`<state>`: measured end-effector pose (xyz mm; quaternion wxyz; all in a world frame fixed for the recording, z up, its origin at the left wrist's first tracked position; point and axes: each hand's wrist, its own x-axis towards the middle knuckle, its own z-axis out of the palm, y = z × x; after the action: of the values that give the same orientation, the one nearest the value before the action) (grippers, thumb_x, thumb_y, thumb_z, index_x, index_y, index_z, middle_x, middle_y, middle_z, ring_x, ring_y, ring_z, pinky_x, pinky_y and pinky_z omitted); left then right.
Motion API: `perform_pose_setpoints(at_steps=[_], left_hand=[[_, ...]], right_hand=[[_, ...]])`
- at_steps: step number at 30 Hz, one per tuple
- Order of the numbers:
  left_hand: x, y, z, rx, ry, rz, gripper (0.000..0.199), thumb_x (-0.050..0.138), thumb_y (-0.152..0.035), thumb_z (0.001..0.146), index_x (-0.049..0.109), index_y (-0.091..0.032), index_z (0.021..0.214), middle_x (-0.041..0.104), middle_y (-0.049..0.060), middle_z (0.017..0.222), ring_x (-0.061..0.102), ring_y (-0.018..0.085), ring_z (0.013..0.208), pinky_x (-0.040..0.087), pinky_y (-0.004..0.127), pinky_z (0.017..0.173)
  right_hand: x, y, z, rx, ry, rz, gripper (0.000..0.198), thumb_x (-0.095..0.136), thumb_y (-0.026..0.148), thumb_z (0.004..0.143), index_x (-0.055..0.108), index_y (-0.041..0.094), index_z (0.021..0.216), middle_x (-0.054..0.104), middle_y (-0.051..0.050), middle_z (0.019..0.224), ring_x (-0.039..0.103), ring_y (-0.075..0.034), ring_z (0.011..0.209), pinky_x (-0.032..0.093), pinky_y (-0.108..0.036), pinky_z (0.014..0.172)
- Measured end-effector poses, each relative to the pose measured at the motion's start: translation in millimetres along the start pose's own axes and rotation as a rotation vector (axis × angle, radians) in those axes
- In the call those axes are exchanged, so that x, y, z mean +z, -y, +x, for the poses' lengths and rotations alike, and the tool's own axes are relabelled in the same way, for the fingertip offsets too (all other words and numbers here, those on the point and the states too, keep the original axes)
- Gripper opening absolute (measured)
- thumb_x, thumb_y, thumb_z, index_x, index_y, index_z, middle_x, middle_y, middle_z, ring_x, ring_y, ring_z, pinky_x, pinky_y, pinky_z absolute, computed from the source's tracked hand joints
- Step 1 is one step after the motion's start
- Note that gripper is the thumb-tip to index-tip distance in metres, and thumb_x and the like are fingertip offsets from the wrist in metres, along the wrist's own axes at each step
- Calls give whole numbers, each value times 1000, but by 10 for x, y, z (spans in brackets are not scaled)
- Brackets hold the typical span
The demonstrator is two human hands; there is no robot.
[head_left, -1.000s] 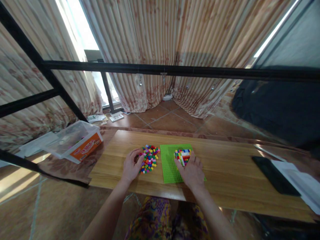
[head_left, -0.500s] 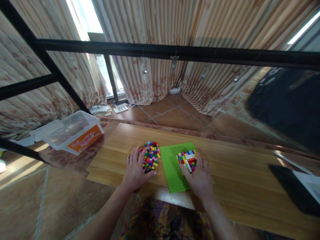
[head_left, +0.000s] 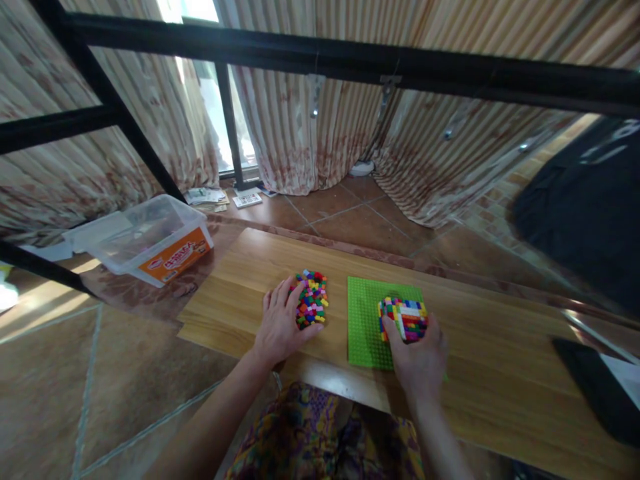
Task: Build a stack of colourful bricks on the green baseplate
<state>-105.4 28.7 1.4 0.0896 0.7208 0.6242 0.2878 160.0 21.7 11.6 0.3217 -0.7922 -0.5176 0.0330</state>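
A green studded baseplate (head_left: 367, 320) lies on the wooden table. On it stands a multicoloured block of toy bricks (head_left: 411, 319), with a white L-shaped line across its top. My right hand (head_left: 420, 353) grips this block, thumb on its near left and fingers on its right side; the fingertips are partly hidden. To the left is a loose pile of small toy bricks (head_left: 314, 297) in many colours. My left hand (head_left: 281, 327) lies against the pile's left edge, fingers and thumb spread, with nothing visible held in it.
A clear plastic bin (head_left: 150, 243) with an orange label stands on the floor beyond the table's left end. A dark flat item with paper (head_left: 595, 387) lies at the table's right. Black metal bars (head_left: 300, 53) cross in front of the curtains.
The baseplate has turned straighter and slid right, away from the loose pile, with the brick block and my right hand. My left hand stays by the pile. The camera view has shifted.
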Motion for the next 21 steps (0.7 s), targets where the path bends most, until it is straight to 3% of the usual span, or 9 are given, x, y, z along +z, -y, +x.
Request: perform_pose_setpoints(at_steps=[8,13,16,18,21], left_hand=[[-72,1,10,-14,-42,-134,63,64,-50,81,49,-21,136,46,15,144,43,31,134,33,47,112],[-73,73,-16,-71,-117,-354,48,52,-41,91,50,-18,133,50,13,142,45,26,133,35,44,113],[-43,140,-41,-122,-192,-487,44,49,-39,93,52,-18,132,52,12,141,46,25,133,35,44,114],[-21,170,-51,-145,-227,-545,42,49,-39,93,54,-19,131,53,11,140,47,24,132,34,44,114],[-1,183,-51,-162,-236,-585,41,49,-39,94,55,-19,130,54,11,139,48,24,131,34,44,115]], right_hand=[[-89,-29,-113,-8,129,39,100,50,76,77,35,3,144,50,-28,132,47,-40,121,38,-52,99],[-113,-32,-142,-25,145,15,98,51,74,78,35,2,144,51,-28,130,48,-40,120,39,-52,98],[-155,10,-165,-163,-9,-44,92,55,68,79,38,5,143,48,-29,135,44,-41,124,37,-55,98],[-167,94,-217,-310,-120,-48,75,56,59,84,46,8,138,49,-26,135,44,-40,125,36,-55,98],[-120,304,-350,-519,-21,52,38,49,40,93,62,16,119,62,-15,119,54,-29,111,39,-46,96]])
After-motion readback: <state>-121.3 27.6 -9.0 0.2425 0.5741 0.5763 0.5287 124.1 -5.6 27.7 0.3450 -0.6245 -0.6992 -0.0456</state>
